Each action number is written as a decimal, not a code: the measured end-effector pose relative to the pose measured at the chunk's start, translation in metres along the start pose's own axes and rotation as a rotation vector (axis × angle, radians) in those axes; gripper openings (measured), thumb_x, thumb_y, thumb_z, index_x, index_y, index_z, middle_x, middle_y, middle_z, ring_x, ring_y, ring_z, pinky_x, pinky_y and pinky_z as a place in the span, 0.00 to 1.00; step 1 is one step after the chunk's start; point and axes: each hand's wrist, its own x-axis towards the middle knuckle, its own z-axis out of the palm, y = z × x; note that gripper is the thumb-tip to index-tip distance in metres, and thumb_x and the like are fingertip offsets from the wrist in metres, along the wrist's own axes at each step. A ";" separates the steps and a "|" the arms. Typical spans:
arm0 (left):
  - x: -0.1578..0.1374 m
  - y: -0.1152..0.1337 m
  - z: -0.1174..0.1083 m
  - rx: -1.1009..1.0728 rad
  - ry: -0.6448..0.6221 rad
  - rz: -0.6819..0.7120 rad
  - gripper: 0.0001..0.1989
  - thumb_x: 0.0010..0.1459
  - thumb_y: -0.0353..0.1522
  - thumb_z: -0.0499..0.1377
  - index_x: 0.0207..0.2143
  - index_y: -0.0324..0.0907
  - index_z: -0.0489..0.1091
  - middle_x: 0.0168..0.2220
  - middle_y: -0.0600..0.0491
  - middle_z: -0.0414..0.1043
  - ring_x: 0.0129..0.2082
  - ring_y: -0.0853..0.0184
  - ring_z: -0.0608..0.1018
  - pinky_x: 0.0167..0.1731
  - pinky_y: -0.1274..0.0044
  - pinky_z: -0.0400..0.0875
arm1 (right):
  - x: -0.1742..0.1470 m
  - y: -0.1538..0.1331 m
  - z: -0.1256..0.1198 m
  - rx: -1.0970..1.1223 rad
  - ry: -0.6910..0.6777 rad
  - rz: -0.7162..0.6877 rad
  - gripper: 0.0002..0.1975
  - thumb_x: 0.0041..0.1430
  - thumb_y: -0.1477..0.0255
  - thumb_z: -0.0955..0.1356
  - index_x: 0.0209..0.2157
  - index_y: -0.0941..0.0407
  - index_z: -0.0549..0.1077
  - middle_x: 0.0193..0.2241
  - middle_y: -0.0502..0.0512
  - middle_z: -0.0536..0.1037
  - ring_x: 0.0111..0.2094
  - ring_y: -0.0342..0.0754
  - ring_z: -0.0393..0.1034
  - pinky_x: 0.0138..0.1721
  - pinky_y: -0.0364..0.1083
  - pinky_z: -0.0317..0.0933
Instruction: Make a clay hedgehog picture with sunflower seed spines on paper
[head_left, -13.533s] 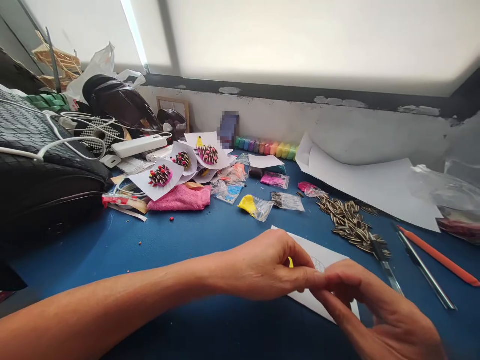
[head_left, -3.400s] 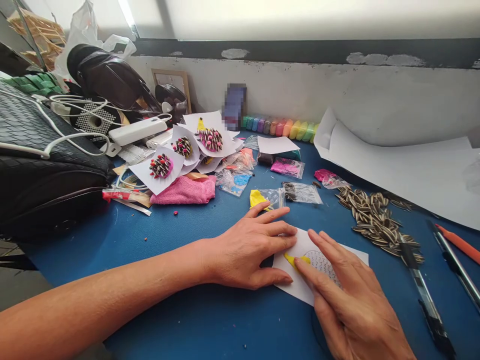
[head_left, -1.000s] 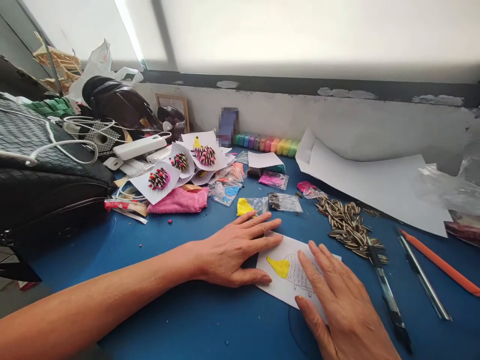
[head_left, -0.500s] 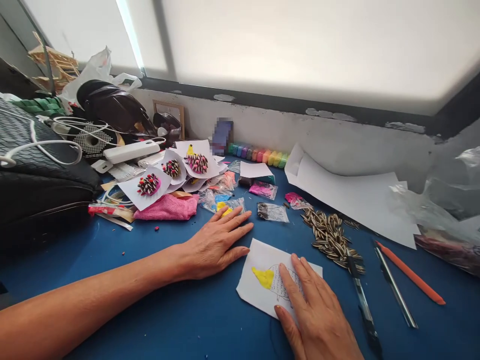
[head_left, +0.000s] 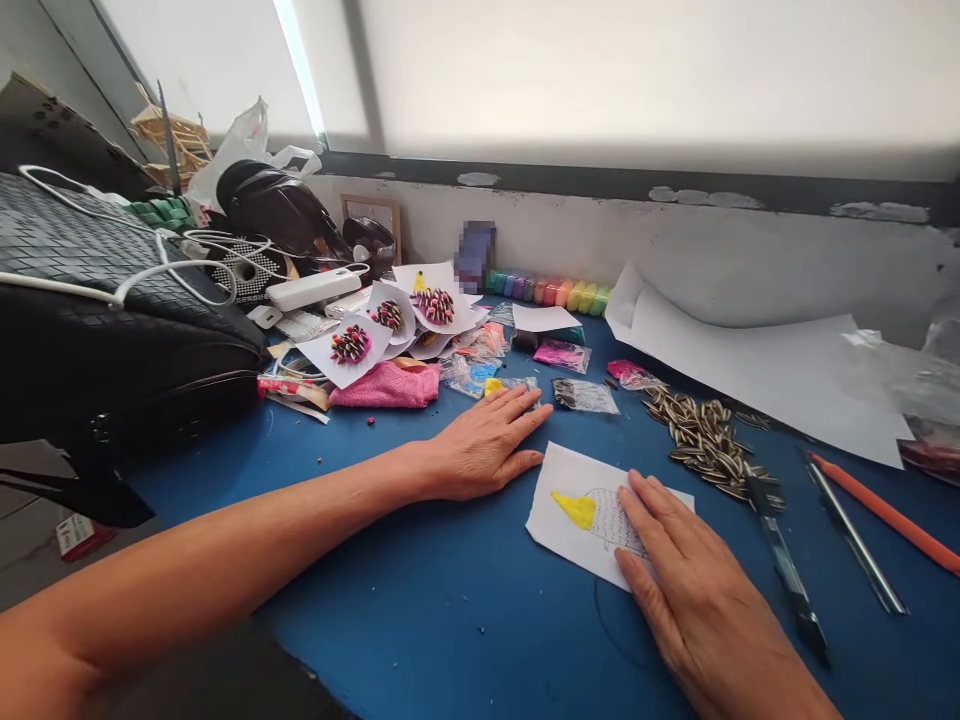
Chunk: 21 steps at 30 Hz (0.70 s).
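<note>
My right hand (head_left: pixel 686 560) lies flat with fingers extended over the right part of a white paper (head_left: pixel 559 545). On that sheet is a pen drawing of a rounded body (head_left: pixel 609 518) filled with small marks, its pointed head covered in yellow clay (head_left: pixel 574 510). The hand hides the drawing's right side. My left hand (head_left: pixel 491 445) rests on the blue table with its fingers spread, left of the paper. Its fingertips lie at a clear packet of yellow clay (head_left: pixel 499 386); whether they press on it I cannot tell.
Sunflower seeds (head_left: pixel 697 435) are heaped beyond my right hand, with a black pen (head_left: pixel 787 570), a silver pen (head_left: pixel 855 530) and an orange stick (head_left: pixel 885 508) to the right. Seed-studded clay pieces on paper (head_left: pixel 351 345), a pink cloth (head_left: pixel 386 385) and a black bag (head_left: pixel 127 340) stand left.
The camera view has swung left, so everything appears further right. Both hands keep nearly the same places on the table and paper.
</note>
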 end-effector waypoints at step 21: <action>0.000 0.002 -0.005 -0.022 0.194 0.140 0.20 0.69 0.35 0.55 0.60 0.37 0.66 0.66 0.37 0.60 0.70 0.51 0.56 0.66 0.54 0.54 | 0.004 0.002 -0.015 0.474 0.134 0.211 0.08 0.65 0.72 0.63 0.40 0.49 0.75 0.51 0.55 0.79 0.50 0.51 0.77 0.39 0.45 0.76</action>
